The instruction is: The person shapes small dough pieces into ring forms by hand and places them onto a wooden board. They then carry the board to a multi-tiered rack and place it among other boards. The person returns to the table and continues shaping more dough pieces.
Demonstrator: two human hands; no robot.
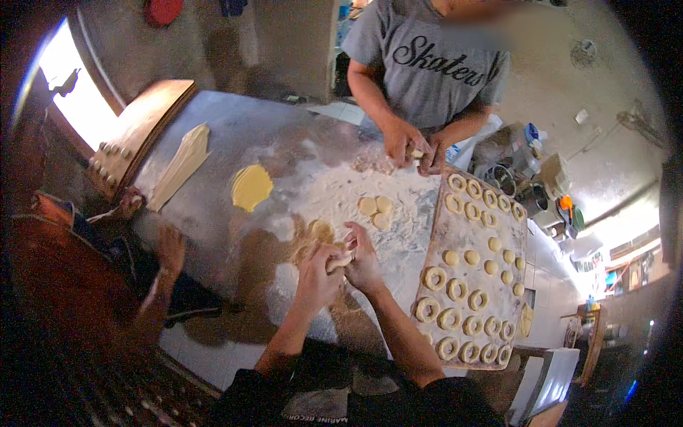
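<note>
Over the floured table, both my hands hold one piece of pale dough (340,262) between them. My left hand (319,279) has its fingers closed around the dough's left side. Wrapped around the other side is my right hand (364,262), its fingers curled. Just beyond my left hand lie a few flat dough rounds (321,230), partly covered by my fingers. A small cluster of dough rounds (375,206) rests in the flour ahead of my right hand.
On my right, a board (466,235) bears several dough rings and balls. Across the table (284,135), a person's hands (413,151) hold dough. At left, another person's hands (169,249) are near a long dough strip (181,165). A yellow slab (252,187) lies mid-table.
</note>
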